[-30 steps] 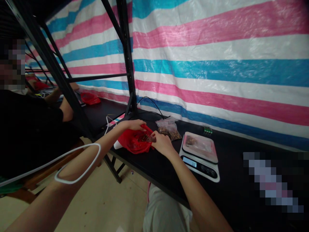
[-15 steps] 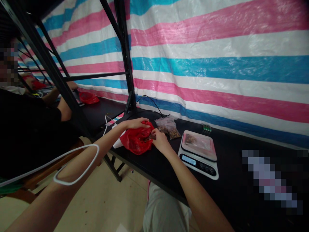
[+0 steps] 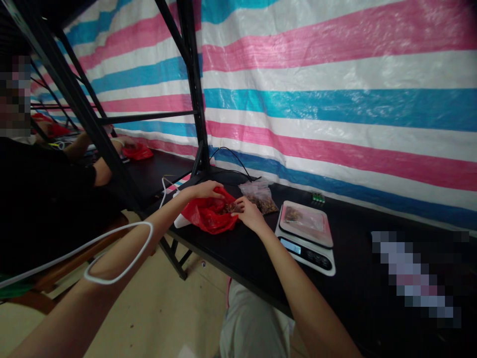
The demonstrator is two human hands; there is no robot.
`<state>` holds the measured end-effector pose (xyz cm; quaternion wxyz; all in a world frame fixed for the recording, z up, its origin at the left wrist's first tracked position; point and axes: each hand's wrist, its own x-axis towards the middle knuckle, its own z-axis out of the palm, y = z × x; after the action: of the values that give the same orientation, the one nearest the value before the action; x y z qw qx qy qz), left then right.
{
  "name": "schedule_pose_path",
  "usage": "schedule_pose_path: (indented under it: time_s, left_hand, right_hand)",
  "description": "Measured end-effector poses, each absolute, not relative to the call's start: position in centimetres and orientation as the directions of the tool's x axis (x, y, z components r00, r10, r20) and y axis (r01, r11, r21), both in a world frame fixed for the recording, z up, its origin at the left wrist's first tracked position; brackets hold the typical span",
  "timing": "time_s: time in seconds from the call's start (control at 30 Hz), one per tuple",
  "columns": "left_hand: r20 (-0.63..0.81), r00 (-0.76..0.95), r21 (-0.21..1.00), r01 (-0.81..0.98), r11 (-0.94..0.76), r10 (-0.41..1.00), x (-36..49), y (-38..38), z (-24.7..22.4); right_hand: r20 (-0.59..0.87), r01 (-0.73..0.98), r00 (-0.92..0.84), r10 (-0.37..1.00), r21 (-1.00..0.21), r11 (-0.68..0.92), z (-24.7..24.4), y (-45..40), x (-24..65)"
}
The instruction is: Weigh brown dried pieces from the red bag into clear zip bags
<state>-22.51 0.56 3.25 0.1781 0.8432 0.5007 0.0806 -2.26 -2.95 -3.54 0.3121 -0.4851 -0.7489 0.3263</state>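
View taken over the head camera; I have this one angle only. The red bag point(image 3: 212, 219) sits at the near left edge of the dark surface point(image 3: 253, 263), slumped, mouth open, with brown pieces point(image 3: 231, 208) showing at its right side.

Left hand point(image 3: 208, 190): fingers bent over the far rim, thumb beneath, a fold of red plastic apparently gripped between them. Right hand point(image 3: 249, 214): at the right side of the mouth, thumb and fingertips drawn nearly together at the brown pieces. Whether anything is firmly pinched I cannot tell; the tips and the pieces blur into one another.

Just behind the right hand lie clear bags point(image 3: 266, 201) of similar brown bits. To the right stands a scale point(image 3: 305, 261) bearing a clear packet point(image 3: 298, 219) with a small clump in one corner; the digits on its display are too small for me to read safely.

Notes on technique, my judgement: the thin film would collapse easily, so I would have the left hand hold the rim up and taut. The right should work with light fingertips, low over the opening, so that loose bits drop inside and not on the surface. The white cable point(image 3: 151, 238) looped across the left forearm could snag; I would favour small wrist motions there.
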Motion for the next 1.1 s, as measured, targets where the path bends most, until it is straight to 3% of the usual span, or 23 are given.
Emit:
schedule_pose_path:
  time_s: [0.1,0.27,0.4,0.53,0.73,0.83,1.1]
  left_hand:
    - [-0.049,0.488,0.365,0.821,-0.44,0.871,-22.6,0.9,2.4]
    - [-0.057,0.552,0.56,0.707,-0.431,0.832,-22.1,0.4,2.1]
    - [-0.091,0.532,0.698,0.637,-0.327,0.842,-21.8,-0.3,2.6]
    - [-0.073,0.524,0.74,0.599,-0.306,0.848,-21.7,-0.7,3.0]
    - [-0.041,0.515,0.684,0.639,-0.352,0.856,-21.4,-0.9,3.1]
    - [-0.076,0.459,0.678,0.675,-0.292,0.885,-21.1,-0.9,3.1]
    - [-0.025,0.34,0.875,0.463,-0.144,0.94,-20.3,-0.6,2.5]
  right_hand:
    - [0.132,0.665,-0.322,0.937,-0.674,0.323,-2.4,-3.8,-1.9]
    - [0.178,0.829,-0.306,0.935,-0.432,0.354,-1.1,-5.1,-1.9]
    - [0.182,0.857,-0.332,0.926,-0.352,0.377,-0.7,-5.6,-2.2]
    - [0.174,0.864,-0.327,0.929,-0.343,0.369,-0.7,-5.7,-2.5]
    - [0.229,0.809,-0.36,0.904,-0.405,0.425,-1.2,-5.5,-2.4]
    - [0.252,0.783,-0.354,0.901,-0.447,0.433,-1.6,-5.3,-2.4]
    - [0.276,0.688,-0.338,0.9,-0.58,0.436,-2.6,-4.4,-2.6]
